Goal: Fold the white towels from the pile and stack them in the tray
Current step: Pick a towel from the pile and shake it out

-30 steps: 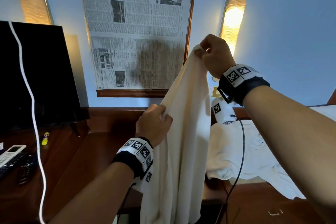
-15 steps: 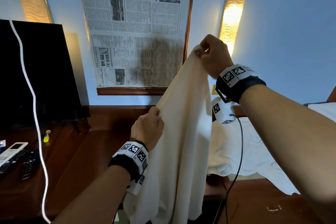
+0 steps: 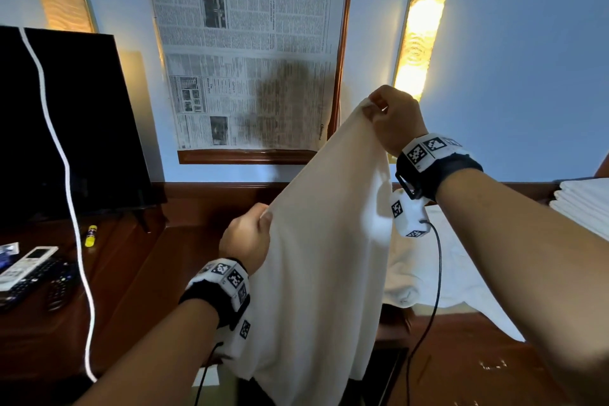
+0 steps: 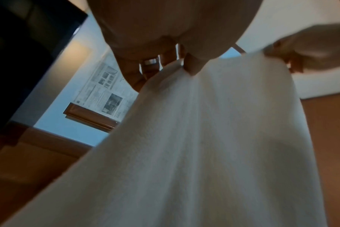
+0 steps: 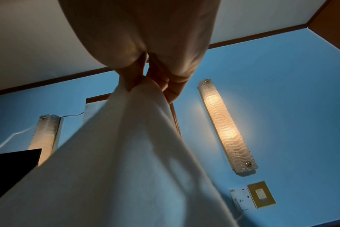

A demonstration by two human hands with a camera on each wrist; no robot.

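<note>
A white towel [image 3: 323, 257] hangs in the air in front of me, held by its top edge. My right hand [image 3: 392, 119] pinches the upper corner, raised high near the wall lamp; the wrist view shows its fingers [image 5: 138, 78] closed on the cloth [image 5: 126, 153]. My left hand [image 3: 247, 234] grips the same edge lower and to the left, thumb over the towel [image 4: 213, 138]. A rumpled pile of white towels [image 3: 438, 277] lies on the wood surface to the right. Folded white towels [image 3: 586, 204] are stacked at the far right edge.
A black TV screen [image 3: 66, 128] stands at the left with a white cable [image 3: 66, 175] hanging across it. Remotes [image 3: 29, 270] and a yellow tube [image 3: 90, 236] lie on the wooden desk [image 3: 138, 273]. A framed newspaper [image 3: 250, 49] and a lit wall lamp [image 3: 421, 30] are ahead.
My left hand slid down and left along the towel's edge, away from the right hand. The towel now spreads wider between the two hands.
</note>
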